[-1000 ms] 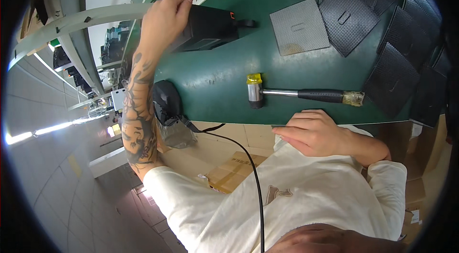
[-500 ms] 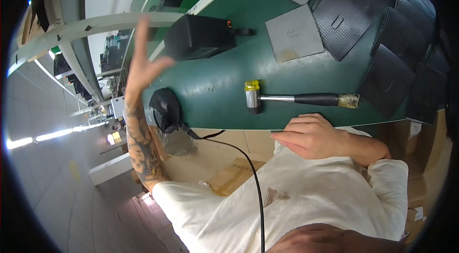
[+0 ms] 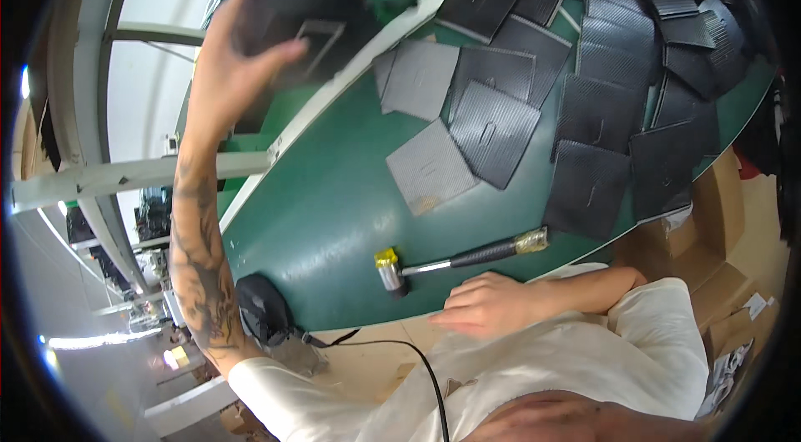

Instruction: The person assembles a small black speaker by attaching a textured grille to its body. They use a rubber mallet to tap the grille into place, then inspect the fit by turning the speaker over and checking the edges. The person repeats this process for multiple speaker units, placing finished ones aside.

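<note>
My left hand (image 3: 227,79) is raised at the upper left, its thumb and fingers closed around the side of a black box-shaped case (image 3: 288,8). An orange tab and a short strap show at the case's right end, and motion blurs it. The case is above the far rail and the green belt beyond. My right hand (image 3: 484,306) lies at the near table edge, fingers loosely extended and holding nothing. Just beyond it rests a mallet (image 3: 425,264) with a yellow-wrapped head, metal shaft and black handle.
Many flat black textured panels (image 3: 496,131) lie overlapping over the right and far side of the green table (image 3: 325,233). A black mesh pouch (image 3: 264,308) with a strap and cable sits at the near left edge. Pale rails (image 3: 288,140) border the table's far side. Cardboard boxes (image 3: 709,233) stand at right.
My left hand has closed on the black case and carried it from the green table up past the far rail. The view has shifted; my right hand remains at the near edge.
</note>
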`<state>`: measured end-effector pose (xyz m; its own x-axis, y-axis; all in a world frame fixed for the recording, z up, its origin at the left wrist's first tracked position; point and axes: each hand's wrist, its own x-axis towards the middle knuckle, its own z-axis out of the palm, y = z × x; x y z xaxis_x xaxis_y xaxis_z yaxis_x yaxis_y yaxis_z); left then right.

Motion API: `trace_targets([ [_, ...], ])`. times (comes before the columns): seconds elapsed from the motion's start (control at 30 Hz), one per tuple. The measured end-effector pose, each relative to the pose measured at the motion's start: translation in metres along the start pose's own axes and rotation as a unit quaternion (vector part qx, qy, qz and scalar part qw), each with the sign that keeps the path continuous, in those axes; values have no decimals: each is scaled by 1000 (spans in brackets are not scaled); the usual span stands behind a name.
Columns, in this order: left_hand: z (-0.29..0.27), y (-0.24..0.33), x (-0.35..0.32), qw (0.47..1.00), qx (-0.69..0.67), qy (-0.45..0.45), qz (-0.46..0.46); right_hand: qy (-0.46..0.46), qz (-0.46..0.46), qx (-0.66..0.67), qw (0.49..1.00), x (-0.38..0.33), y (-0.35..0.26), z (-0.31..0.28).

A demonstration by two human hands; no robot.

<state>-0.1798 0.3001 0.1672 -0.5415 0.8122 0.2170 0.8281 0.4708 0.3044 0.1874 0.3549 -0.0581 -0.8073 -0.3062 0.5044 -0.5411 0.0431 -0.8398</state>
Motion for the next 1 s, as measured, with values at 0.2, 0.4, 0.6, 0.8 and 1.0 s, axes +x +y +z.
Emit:
trace_targets([
  [0.2, 85, 23, 160, 994, 65, 48, 71, -52, 17, 5, 998, -5, 1, -1],
  [0.4, 130, -4, 213, 999, 35, 2, 16, -44, 16, 83, 995, -5, 2, 3],
  [0.6, 114, -81, 213, 986, -153, 70, -15, -70, 18, 95, 993, -5, 9, 3],
  [0.8, 145, -165, 198, 964, 136, -85, -213, -96, 23, 82, 992, -5, 6, -1],
  [1.0, 179, -148, 184, 950, 139, 23, -279, -118, 15, 56, 991, -11, 0, 3],
])
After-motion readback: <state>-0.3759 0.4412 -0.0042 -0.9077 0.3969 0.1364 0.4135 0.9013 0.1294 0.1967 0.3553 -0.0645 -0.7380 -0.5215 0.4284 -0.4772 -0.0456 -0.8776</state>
